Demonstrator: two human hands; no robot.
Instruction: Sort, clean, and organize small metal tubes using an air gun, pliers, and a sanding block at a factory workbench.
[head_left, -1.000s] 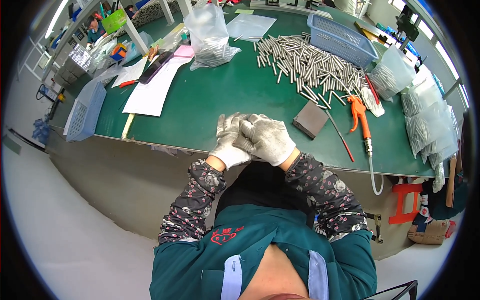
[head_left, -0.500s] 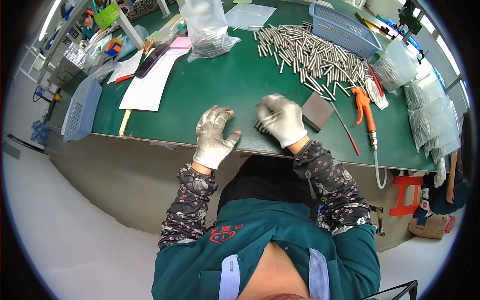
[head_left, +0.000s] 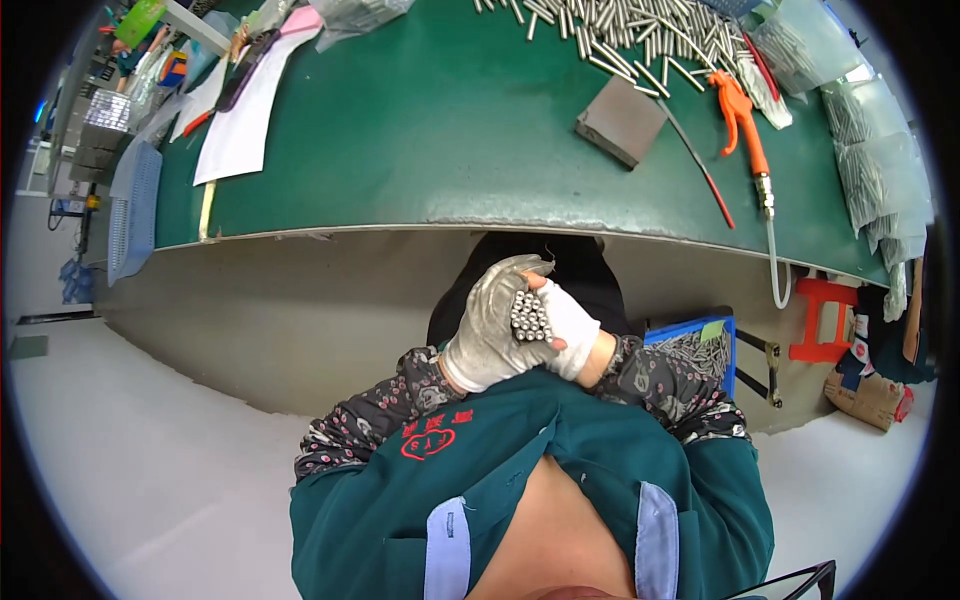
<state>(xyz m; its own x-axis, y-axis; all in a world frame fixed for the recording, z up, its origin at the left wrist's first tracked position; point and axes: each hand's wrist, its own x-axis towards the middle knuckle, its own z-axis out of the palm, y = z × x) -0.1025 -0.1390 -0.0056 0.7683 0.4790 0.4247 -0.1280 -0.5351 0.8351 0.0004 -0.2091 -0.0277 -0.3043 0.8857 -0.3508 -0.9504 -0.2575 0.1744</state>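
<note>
Pins (head_left: 529, 316), shiny round steel ends, bundled, clenched between gloved left hand (head_left: 490, 330) and right hand (head_left: 572, 325); lengths hidden. Grey block (head_left: 620, 121) at 1 o'clock.

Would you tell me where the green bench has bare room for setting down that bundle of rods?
The widest bare stretch of the green bench lies between the white paper sheet and the grey block, along the near edge. The far right is crowded: loose metal rods, orange air gun, clear bags.
</note>
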